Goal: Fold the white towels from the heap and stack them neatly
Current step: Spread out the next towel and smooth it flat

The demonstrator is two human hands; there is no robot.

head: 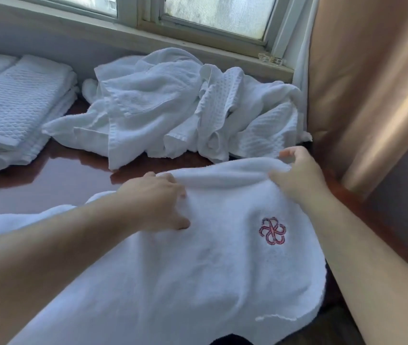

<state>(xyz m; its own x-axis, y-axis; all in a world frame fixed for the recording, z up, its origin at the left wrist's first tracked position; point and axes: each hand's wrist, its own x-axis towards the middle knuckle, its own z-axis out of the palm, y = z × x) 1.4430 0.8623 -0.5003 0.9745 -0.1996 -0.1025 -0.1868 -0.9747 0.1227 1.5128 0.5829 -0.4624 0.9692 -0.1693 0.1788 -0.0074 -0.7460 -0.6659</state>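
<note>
A white towel (198, 265) with a red embroidered flower emblem (272, 231) lies spread across the near part of the dark red table (56, 185). My left hand (155, 202) grips its far edge near the middle, fingers curled into the cloth. My right hand (297, 174) pinches the same far edge further right and lifts it a little. Behind them sits the heap of crumpled white towels (173, 108). A stack of folded white towels (16, 108) stands at the far left.
A window sill (198, 49) and window run along the back. A tan curtain (372, 83) hangs at the right, close to my right hand and the heap. The table's right edge (377, 220) runs beside my right forearm.
</note>
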